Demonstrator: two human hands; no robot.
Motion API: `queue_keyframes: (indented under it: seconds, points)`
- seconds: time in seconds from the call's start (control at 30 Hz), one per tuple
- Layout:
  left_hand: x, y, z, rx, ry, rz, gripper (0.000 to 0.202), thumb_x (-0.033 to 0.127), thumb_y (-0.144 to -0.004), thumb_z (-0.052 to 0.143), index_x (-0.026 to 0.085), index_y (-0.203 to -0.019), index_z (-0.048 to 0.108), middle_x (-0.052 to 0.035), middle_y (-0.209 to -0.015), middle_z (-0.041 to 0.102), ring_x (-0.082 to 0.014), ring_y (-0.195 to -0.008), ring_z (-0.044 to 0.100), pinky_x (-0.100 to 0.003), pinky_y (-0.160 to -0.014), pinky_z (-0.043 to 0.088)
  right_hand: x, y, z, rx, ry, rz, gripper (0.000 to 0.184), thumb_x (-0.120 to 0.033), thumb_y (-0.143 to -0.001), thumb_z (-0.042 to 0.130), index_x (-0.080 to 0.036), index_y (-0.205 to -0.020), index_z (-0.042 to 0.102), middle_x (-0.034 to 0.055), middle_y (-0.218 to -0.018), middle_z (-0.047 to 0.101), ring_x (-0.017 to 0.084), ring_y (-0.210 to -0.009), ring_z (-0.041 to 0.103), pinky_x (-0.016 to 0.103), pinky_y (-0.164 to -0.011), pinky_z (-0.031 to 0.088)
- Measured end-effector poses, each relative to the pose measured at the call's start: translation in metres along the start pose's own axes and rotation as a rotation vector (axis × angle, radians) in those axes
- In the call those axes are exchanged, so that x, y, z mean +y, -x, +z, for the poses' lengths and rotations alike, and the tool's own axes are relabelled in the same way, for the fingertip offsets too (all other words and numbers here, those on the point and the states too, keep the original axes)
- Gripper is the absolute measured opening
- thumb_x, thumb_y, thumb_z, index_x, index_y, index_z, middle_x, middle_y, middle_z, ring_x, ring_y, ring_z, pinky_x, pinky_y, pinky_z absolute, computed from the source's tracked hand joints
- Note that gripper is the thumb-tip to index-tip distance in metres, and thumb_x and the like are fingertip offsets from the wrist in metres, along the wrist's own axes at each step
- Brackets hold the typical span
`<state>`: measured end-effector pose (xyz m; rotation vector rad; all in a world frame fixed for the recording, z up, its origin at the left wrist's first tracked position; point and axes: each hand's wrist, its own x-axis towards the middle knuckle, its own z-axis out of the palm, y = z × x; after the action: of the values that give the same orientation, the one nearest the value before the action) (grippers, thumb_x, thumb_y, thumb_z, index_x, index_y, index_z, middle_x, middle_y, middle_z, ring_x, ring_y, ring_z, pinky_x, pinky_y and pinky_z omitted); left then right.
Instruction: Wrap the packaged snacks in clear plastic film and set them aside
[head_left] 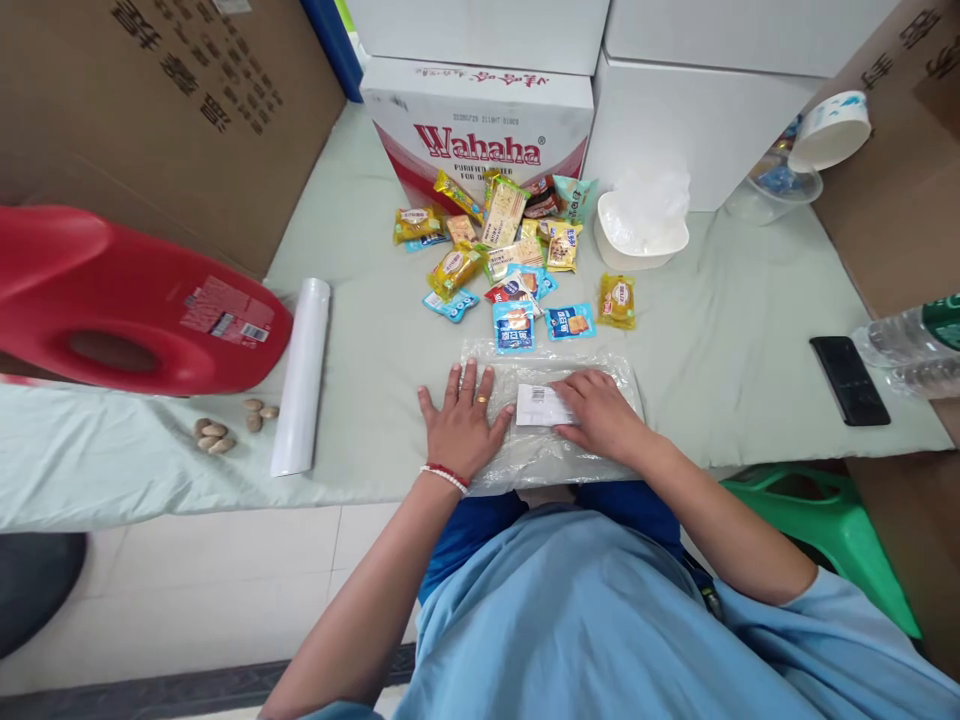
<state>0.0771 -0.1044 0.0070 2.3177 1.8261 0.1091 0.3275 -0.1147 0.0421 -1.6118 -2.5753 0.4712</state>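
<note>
A clear plastic bag [555, 455] lies flat at the near edge of the table, with a white barcode label [541, 405] on it. My left hand [461, 425] rests flat on the bag's left end, fingers spread. My right hand [600, 412] lies on the bag with its fingers on the label's right side. Beyond the bag sits a pile of several small snack packets [504, 250] in yellow, blue and red wrappers.
A white roll [301, 375] lies left of the bag, by a red plastic jug [135, 305] and some nuts [214, 435]. A Wahaha carton [480, 125], white boxes and a white bowl [641, 240] stand behind. A black phone [849, 380] and water bottles [911, 340] sit right.
</note>
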Motion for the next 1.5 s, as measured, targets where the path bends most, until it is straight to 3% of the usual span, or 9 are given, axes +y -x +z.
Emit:
queue_keyframes:
  seconds: [0.37,0.6,0.77,0.9,0.97,1.03,1.2,1.37,1.5]
  points:
    - [0.0,0.0,0.003,0.03,0.033,-0.011,0.061,0.049,-0.11,0.032,0.024,-0.166,0.035,-0.0115,-0.176,0.025,-0.0311,-0.164,0.021,-0.078,-0.126,-0.001,0.021,0.007,-0.024,0.084,-0.094,-0.029,0.059,-0.039,-0.09,0.071,-0.012,-0.141,0.061,0.0188,-0.13,0.067,0.034,-0.12,0.056,0.048,-0.109,0.042]
    - [-0.005,-0.001,-0.001,0.063,0.115,-0.043,0.058,0.042,-0.11,0.031,0.026,-0.165,0.036,-0.0138,-0.174,0.03,-0.0333,-0.162,0.028,-0.081,-0.125,0.005,-0.014,-0.018,0.007,-0.004,-0.096,-0.098,0.062,-0.032,-0.091,0.072,-0.013,-0.147,0.058,0.0194,-0.135,0.064,0.036,-0.128,0.051,0.055,-0.114,0.039]
    - [-0.02,0.01,-0.004,0.26,0.131,-0.084,0.059,0.04,-0.106,0.045,0.022,-0.163,0.042,-0.0188,-0.174,0.029,-0.0385,-0.163,0.024,-0.079,-0.126,0.008,-0.008,-0.004,0.007,0.079,-0.178,-0.123,0.069,-0.044,-0.096,0.072,-0.017,-0.156,0.05,0.0214,-0.152,0.054,0.038,-0.142,0.046,0.063,-0.122,0.032]
    - [-0.043,0.037,-0.014,0.422,0.143,0.21,0.057,0.027,-0.102,0.054,0.026,-0.159,0.046,-0.017,-0.162,0.052,-0.0319,-0.157,0.04,-0.064,-0.132,0.018,0.0,0.038,-0.02,0.127,-0.355,-0.221,0.065,-0.053,-0.103,0.061,-0.022,-0.158,0.046,0.0188,-0.15,0.055,0.032,-0.142,0.05,0.055,-0.12,0.042]
    - [-0.056,0.052,-0.02,0.36,0.16,0.462,0.06,0.022,-0.101,0.056,0.03,-0.159,0.044,-0.0124,-0.151,0.064,-0.0281,-0.149,0.052,-0.061,-0.133,0.017,0.002,0.062,-0.025,0.058,-0.396,-0.279,0.082,-0.062,-0.096,0.068,-0.023,-0.162,0.04,0.0189,-0.154,0.052,0.033,-0.145,0.047,0.053,-0.12,0.045]
    - [-0.068,0.063,-0.023,0.27,0.143,0.568,0.06,0.025,-0.101,0.058,0.032,-0.159,0.043,-0.0091,-0.144,0.07,-0.029,-0.144,0.057,-0.064,-0.133,0.007,0.001,0.082,-0.019,0.005,-0.357,-0.278,0.09,-0.063,-0.092,0.073,-0.024,-0.165,0.036,0.0191,-0.158,0.049,0.036,-0.149,0.044,0.058,-0.122,0.043]
    - [-0.093,0.062,-0.022,0.125,0.143,0.416,0.067,0.045,-0.1,0.056,0.027,-0.162,0.039,-0.0149,-0.158,0.057,-0.037,-0.155,0.041,-0.07,-0.131,0.004,0.002,0.093,0.008,0.119,-0.321,-0.078,0.048,-0.026,-0.105,0.053,-0.029,-0.153,0.053,0.0141,-0.127,0.07,0.031,-0.12,0.064,0.056,-0.103,0.057]
    - [-0.105,0.043,-0.037,-0.154,0.186,0.516,0.078,0.034,-0.087,0.058,0.027,-0.163,0.041,-0.0154,-0.175,0.028,-0.0378,-0.161,0.03,-0.072,-0.129,0.013,0.01,0.062,-0.019,0.143,-0.476,-0.041,0.03,-0.031,-0.107,0.052,-0.027,-0.132,0.067,0.0093,-0.102,0.073,0.025,-0.099,0.067,0.043,-0.088,0.06]
    - [-0.106,0.03,-0.049,-0.23,0.174,0.494,0.081,0.021,-0.076,0.061,0.033,-0.156,0.053,-0.0091,-0.179,0.018,-0.0395,-0.164,0.019,-0.072,-0.128,0.02,0.024,0.039,-0.042,0.089,-0.535,0.056,0.031,-0.036,-0.105,0.054,-0.024,-0.129,0.07,0.007,-0.1,0.072,0.02,-0.088,0.069,0.034,-0.082,0.058]
